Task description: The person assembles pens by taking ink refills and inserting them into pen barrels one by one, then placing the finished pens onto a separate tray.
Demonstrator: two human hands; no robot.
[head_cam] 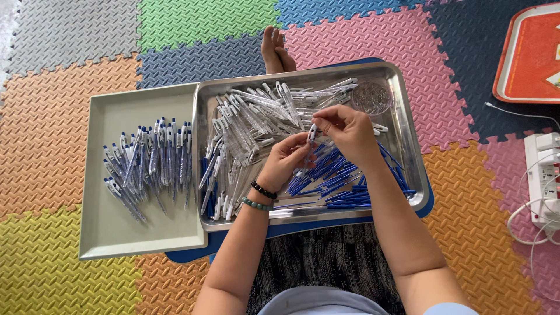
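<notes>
Around your hands the steel tray (408,125) holds clear barrels (256,116), blue refills (335,178) and a springs dish (371,97); finished pens (149,157) lie left. Your left hand (287,162) and right hand (344,131) pinch one pen (311,135) between them, fingers closed, above the tray, nearly upright, tip down.

Foam mat floor (70,87), orange tray (528,55), power strip (542,175)

Home floor, coloured foam mats (70,105), power strip (542,175)
</notes>
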